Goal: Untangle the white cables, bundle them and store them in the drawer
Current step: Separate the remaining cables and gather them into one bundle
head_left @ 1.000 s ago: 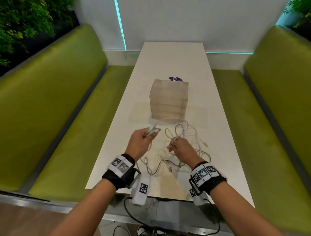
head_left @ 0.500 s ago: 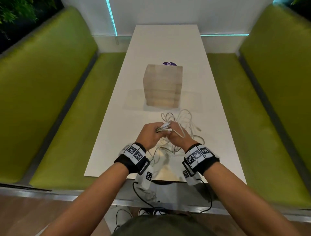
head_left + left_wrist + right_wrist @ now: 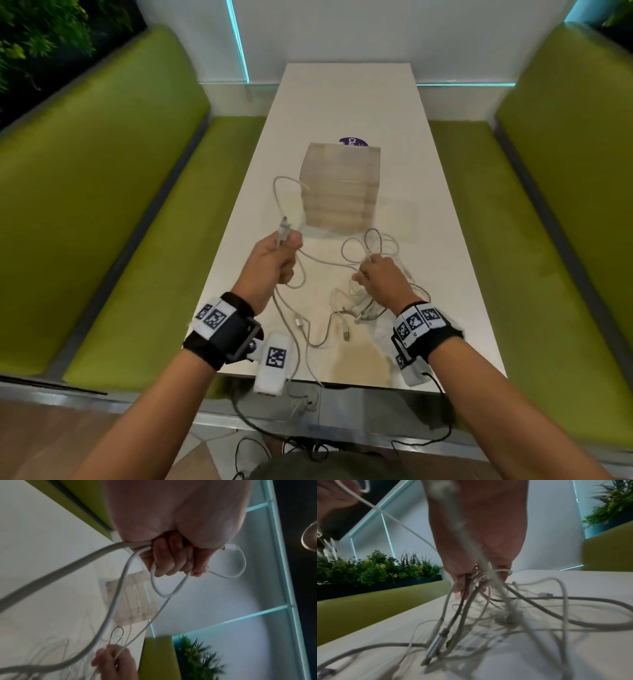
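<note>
The left hand [image 3: 274,260] is raised above the white desk [image 3: 346,99], its grip clamped on a white cable [image 3: 284,192]: the fingers [image 3: 164,559] curl into a fist around several strands, and a plug end sticks up out of the top of the fist in the head view. From that fist one loop arcs up and away toward the drawer unit [image 3: 339,185], and further strands hang down toward the desk's near edge

The right hand [image 3: 383,281] sits lower, just over the desk, its grip closed around a bunch of the tangled cables [image 3: 373,246]; the right wrist view shows many strands gathered at the fingertips [image 3: 464,588] and fanning down onto the desk. A single taut strand runs between the two hands. The rest of the tangle lies loose on the desk around and in front of the right hand, with a few connector ends lying near the front edge

The translucent drawer unit stands upright mid-desk, beyond both hands, drawers closed as far as can be seen. A purple sticker [image 3: 352,142] peeks out behind it. Green benches [image 3: 120,205] flank the desk on both sides
</note>
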